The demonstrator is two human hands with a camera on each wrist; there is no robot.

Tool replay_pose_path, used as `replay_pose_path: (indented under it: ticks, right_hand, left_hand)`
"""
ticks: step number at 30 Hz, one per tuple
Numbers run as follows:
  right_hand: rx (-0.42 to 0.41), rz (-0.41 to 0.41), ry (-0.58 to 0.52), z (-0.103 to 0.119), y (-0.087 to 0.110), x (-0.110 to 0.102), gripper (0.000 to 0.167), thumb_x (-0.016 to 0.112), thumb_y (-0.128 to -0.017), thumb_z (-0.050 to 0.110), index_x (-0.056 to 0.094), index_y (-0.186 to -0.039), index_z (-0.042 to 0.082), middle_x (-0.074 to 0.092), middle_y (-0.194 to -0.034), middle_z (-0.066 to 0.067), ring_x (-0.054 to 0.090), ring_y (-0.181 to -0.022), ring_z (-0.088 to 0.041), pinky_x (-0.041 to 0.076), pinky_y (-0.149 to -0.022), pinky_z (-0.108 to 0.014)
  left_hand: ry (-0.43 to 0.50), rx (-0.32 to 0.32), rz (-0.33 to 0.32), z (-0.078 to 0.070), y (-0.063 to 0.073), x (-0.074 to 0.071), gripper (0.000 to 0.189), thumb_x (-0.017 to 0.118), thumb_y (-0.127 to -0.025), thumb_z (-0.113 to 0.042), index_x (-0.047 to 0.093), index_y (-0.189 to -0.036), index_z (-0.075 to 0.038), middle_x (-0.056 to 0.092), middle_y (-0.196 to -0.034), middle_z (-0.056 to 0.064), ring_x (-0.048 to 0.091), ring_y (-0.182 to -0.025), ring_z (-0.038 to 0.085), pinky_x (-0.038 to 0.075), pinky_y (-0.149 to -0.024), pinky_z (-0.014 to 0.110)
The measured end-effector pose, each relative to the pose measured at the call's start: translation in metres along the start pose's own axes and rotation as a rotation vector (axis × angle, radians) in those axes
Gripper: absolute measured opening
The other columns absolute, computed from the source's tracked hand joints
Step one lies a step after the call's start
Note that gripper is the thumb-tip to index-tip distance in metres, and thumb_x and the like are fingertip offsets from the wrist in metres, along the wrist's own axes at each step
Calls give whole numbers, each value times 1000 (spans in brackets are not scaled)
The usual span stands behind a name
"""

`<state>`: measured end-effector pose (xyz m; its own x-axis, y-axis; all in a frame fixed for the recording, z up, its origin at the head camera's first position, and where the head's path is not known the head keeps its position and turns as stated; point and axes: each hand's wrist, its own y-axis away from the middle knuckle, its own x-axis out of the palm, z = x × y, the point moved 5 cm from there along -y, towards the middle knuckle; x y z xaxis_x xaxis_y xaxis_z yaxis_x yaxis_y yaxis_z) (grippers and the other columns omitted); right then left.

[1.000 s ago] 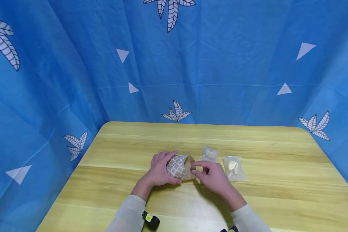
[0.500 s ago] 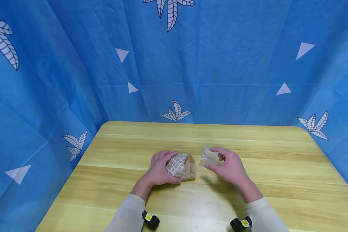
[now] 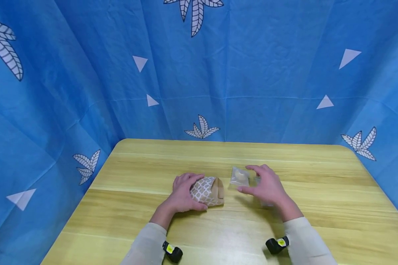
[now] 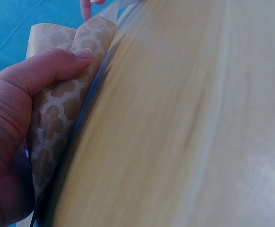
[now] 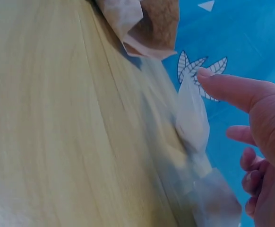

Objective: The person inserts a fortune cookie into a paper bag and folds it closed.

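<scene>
My left hand (image 3: 183,197) holds a brown paper bag (image 3: 203,190) with a white lattice print, lying on the table with its mouth facing right. In the left wrist view the thumb lies across the printed side of the bag (image 4: 57,111). Just right of that mouth, a small clear packet (image 3: 239,177) with something pale inside rests on the table. My right hand (image 3: 268,187) hovers beside this packet, thumb and forefinger spread apart, holding nothing. A second clear packet (image 5: 217,201) is mostly covered by the right hand in the head view.
The pale wooden table (image 3: 146,165) reaches back to a blue curtain (image 3: 268,73) with leaf and triangle prints. Dark wrist cameras with yellow labels (image 3: 170,248) are at both sleeves.
The right hand has moved away from the bag's mouth, rightward to the nearer packet, and its thumb and forefinger have spread. The left hand and bag have stayed in place.
</scene>
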<state>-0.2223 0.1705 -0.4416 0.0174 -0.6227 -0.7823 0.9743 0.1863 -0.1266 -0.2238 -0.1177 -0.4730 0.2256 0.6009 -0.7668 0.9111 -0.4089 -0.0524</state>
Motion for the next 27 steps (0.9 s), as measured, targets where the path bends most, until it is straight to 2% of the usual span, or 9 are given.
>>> replay_pose_path:
  ticks: [4,9,19,27]
  right_hand:
    - [12,24,45,-5,-4,4,90,84,-69,61,58,-139,11,55,-112,-14,53,-102,-33,38,-85,-56]
    - [28,28,96,-10,-7,7,91,84,-67,63,59,-139,13,53,-109,-12,49,-101,-33,33,-80,-52]
    - [71,54,140,-19,-13,12,93,85,-62,66,61,-136,14,52,-111,-11,45,-96,-30,31,-75,-46]
    - [92,83,163,-21,-17,12,95,84,-62,67,61,-135,12,54,-115,-14,48,-102,-35,32,-77,-51]
  left_hand:
    - [-9,1,-2,1,1,1,104,92,-55,-49,49,-147,-24,44,-140,2,33,-133,25,10,-114,51]
    - [-14,3,2,2,1,3,103,92,-57,-48,49,-148,-24,44,-141,2,33,-134,25,9,-114,51]
    - [-20,0,-1,2,1,2,103,91,-57,-49,49,-148,-25,44,-141,2,32,-135,25,8,-114,50]
    - [-19,-6,-3,3,1,2,103,91,-57,-49,48,-148,-26,43,-141,1,31,-135,25,8,-114,50]
